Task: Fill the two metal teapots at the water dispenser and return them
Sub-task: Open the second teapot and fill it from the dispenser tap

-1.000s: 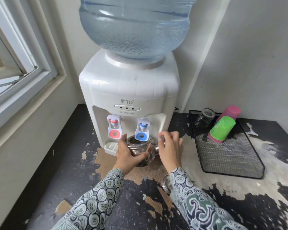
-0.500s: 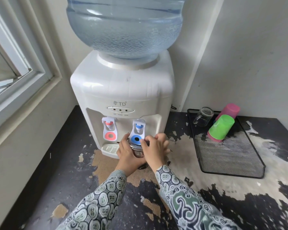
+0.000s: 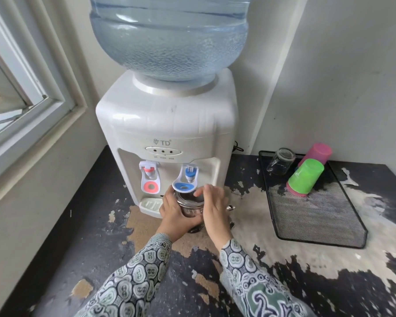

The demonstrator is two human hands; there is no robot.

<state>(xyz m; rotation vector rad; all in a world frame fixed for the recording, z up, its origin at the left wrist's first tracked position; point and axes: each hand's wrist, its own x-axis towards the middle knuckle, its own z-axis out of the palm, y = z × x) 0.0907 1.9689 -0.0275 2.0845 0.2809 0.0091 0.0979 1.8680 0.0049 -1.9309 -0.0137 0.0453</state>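
Metal teapot (image 3: 191,205) under blue tap (image 3: 185,181) of water dispenser (image 3: 167,124). Left hand (image 3: 175,212) wrapped around its body; right hand (image 3: 215,209) flat against side, fingers loose, grip unclear.

We think it's a small drinks corner in an office or home, can't tell which. In the middle of the frame we see a white water dispenser (image 3: 167,143) w/ a big blue bottle (image 3: 169,35) on top. At right, a black mesh tray (image 3: 329,229) holds plastic cups (image 3: 305,177) & a glass (image 3: 280,161). The dark countertop (image 3: 284,271) is worn & peeling. At upper left there's a window frame (image 3: 32,104) in plain pale walls.
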